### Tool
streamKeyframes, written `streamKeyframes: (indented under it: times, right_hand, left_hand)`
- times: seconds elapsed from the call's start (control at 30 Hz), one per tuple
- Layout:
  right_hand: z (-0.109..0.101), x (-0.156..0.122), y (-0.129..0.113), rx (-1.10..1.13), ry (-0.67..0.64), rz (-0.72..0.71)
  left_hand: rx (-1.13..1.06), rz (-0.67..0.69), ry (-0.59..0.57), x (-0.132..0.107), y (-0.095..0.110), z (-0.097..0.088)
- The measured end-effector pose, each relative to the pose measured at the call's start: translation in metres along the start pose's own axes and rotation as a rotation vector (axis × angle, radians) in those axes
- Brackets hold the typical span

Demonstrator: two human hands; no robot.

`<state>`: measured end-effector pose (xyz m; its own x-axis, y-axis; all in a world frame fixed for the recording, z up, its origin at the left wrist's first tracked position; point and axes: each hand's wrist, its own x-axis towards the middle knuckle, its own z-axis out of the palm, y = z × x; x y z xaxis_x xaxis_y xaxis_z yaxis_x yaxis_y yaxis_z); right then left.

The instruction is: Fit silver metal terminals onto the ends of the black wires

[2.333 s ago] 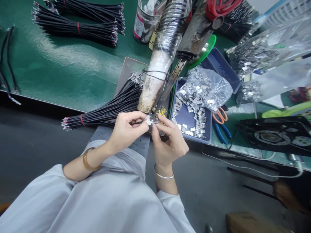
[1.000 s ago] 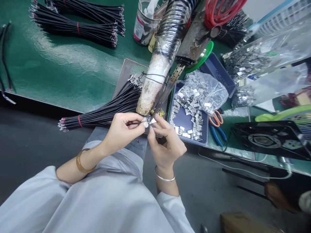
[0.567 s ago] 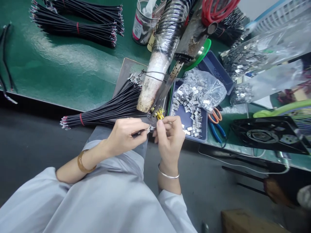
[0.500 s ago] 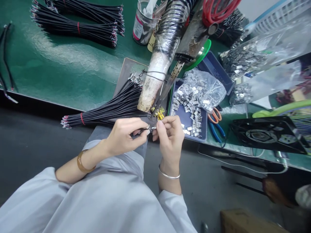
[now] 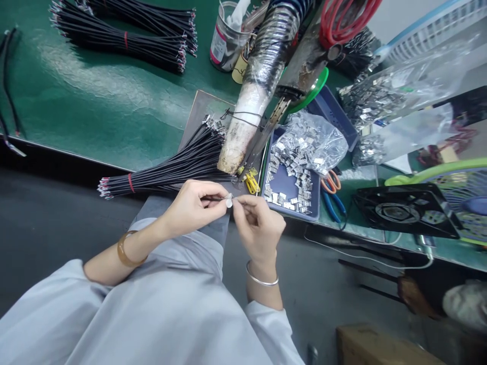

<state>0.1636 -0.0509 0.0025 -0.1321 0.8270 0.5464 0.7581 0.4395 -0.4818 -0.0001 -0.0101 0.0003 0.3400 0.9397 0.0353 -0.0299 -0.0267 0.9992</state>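
Observation:
My left hand (image 5: 196, 208) is closed in a pinch around a thin black cable (image 5: 213, 198), of which only a short dark stretch shows between the fingers. Something small and whitish sits at its fingertips; I cannot tell whether it is a fingertip covering or a part. My right hand (image 5: 258, 223) meets it there, thumb and forefinger pressed together on something too small or hidden to name. Just beyond the hands lies a bundle of black cables (image 5: 171, 170), bound with a red band, its far ends by small metal connectors. A blue tray (image 5: 289, 181) of metal connectors (image 5: 282, 197) lies right of the hands.
A foil-wrapped duct (image 5: 243, 121) comes down over the bench beside a metal-tipped tool. A yellow part (image 5: 251, 182) lies below it. Cutters with orange and blue handles (image 5: 333, 195) and a black fan (image 5: 407, 210) are at right. More cable bundles (image 5: 122, 38) lie at back left.
My right hand has moved slightly left and its fingertips now meet those of my left hand. The metal piece seen between them earlier is now covered. The whole view has shifted a little.

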Motion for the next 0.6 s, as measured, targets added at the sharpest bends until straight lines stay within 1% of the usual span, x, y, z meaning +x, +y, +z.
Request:
streamKeyframes:
  times: [0.07, 0.1, 0.13, 0.17, 0.2, 0.27, 0.3, 0.33, 0.37, 0.4, 0.5, 0.6]
  right_hand:
    - [0.002, 0.000, 0.000, 0.104, -0.034, 0.092]
    - [0.002, -0.001, 0.000, 0.154, -0.018, 0.142]
    - [0.002, -0.001, 0.002, 0.195, 0.031, 0.182]
    - [0.002, -0.001, 0.003, 0.227, 0.117, 0.208]
    - [0.001, -0.002, 0.004, 0.254, 0.235, 0.216]
    - [0.000, -0.002, 0.007, 0.301, 0.480, 0.168]
    - [0.000, -0.002, 0.008, 0.319, 0.560, 0.136]
    - [0.001, -0.003, 0.008, 0.323, 0.599, 0.109]
    - [0.002, -0.004, 0.008, 0.311, 0.602, 0.096]
    - [0.003, -0.005, 0.008, 0.280, 0.578, 0.090]
    - [0.010, -0.009, 0.007, 0.151, 0.431, 0.072]
    - [0.018, -0.010, 0.008, 0.076, 0.294, 0.033]
  left_hand:
    - [-0.022, -0.031, 0.012, 0.001, -0.001, 0.000]
    - [-0.042, -0.058, 0.018, 0.001, -0.002, 0.001]
    - [-0.064, -0.082, 0.026, 0.001, -0.002, 0.001]
    - [-0.082, -0.099, 0.034, 0.002, -0.003, 0.001]
    - [-0.093, -0.106, 0.045, 0.003, -0.003, 0.001]
    - [-0.095, -0.097, 0.068, 0.004, -0.004, 0.002]
    - [-0.090, -0.087, 0.078, 0.004, -0.004, 0.001]
    - [-0.084, -0.079, 0.086, 0.005, -0.004, 0.001]
    - [-0.080, -0.072, 0.090, 0.005, -0.004, 0.001]
    - [-0.078, -0.067, 0.092, 0.006, -0.004, 0.001]
    - [-0.069, -0.053, 0.099, 0.006, -0.003, 0.002]
    - [-0.056, -0.022, 0.116, 0.006, -0.002, 0.003]
